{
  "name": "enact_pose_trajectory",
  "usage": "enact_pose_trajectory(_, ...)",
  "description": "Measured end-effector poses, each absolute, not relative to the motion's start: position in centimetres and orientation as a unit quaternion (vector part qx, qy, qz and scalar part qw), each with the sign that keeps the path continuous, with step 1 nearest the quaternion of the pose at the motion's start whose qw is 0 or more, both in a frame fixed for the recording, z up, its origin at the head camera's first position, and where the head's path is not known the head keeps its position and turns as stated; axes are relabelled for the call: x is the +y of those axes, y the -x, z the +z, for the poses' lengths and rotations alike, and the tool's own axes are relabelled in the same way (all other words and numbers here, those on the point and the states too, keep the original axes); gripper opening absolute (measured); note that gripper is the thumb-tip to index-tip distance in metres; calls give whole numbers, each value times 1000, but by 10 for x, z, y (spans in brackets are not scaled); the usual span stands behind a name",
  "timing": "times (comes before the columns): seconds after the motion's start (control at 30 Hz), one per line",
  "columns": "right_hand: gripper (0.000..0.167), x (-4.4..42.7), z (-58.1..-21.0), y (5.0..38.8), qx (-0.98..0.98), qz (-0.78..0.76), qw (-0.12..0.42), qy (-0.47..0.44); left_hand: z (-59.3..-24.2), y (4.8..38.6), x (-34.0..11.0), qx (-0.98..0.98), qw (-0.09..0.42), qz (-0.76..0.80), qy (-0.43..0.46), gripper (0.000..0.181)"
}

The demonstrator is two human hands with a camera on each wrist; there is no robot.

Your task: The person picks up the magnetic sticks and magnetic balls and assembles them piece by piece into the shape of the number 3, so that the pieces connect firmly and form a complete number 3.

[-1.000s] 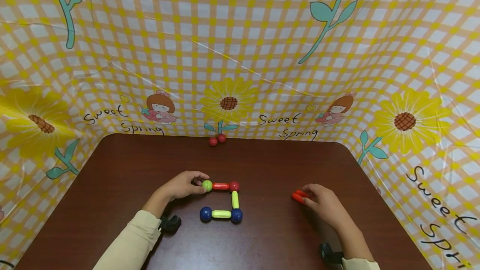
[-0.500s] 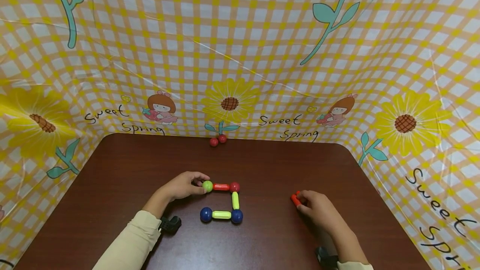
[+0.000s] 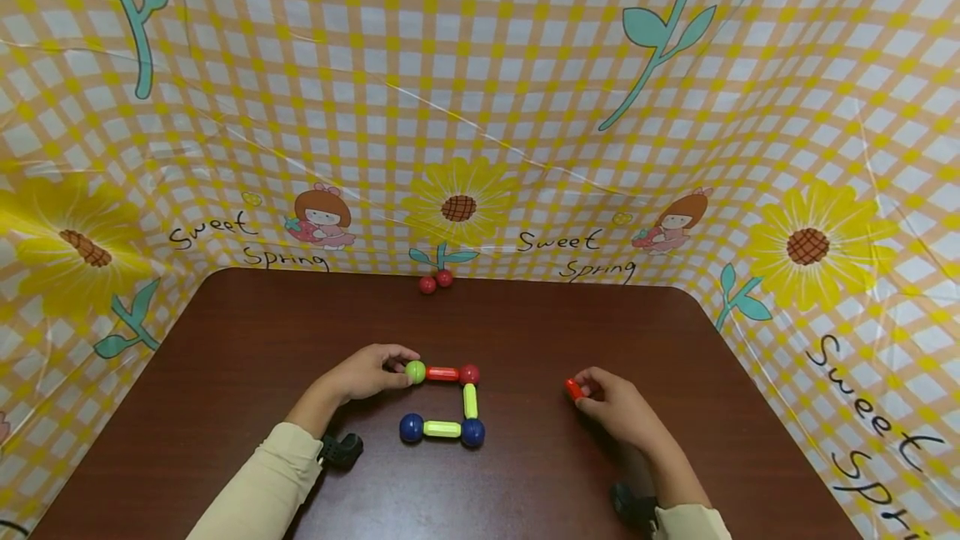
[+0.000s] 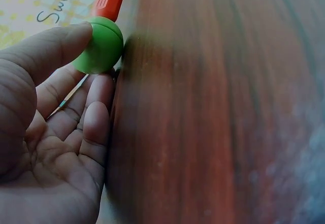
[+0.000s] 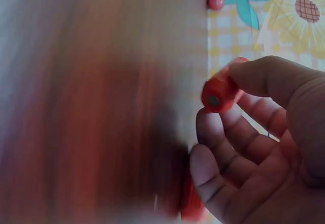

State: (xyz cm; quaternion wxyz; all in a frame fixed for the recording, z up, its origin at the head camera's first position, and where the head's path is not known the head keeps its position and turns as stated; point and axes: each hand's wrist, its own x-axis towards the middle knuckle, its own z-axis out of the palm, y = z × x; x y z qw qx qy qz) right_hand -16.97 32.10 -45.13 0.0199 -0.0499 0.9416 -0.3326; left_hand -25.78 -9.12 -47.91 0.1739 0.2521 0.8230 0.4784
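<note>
Moving leftward since a second ago, the right hand is pinching a red rod beside the ball-and-rod chain, whose green ball the left hand is pinching on the surface.

A brown bench fills the lower middle; a checked cloth with sunflowers spans the top and both sides.
</note>
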Motion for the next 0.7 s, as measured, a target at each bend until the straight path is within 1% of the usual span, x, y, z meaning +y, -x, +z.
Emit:
enact_pose_trajectory(0.2, 20, 296, -449, 186, 913, -406, 24, 41, -480, 256, -91, 820, 174, 483, -253, 34)
enact_pose_trajectory(0.47, 23, 252, -447, 209, 873, -486, 15, 37, -480, 255, -90, 813, 169, 499, -248, 45)
enact_pose_trajectory(0.7, 22, 218, -451, 223, 849, -527, 18, 23, -480, 254, -90, 817, 161, 494, -251, 44)
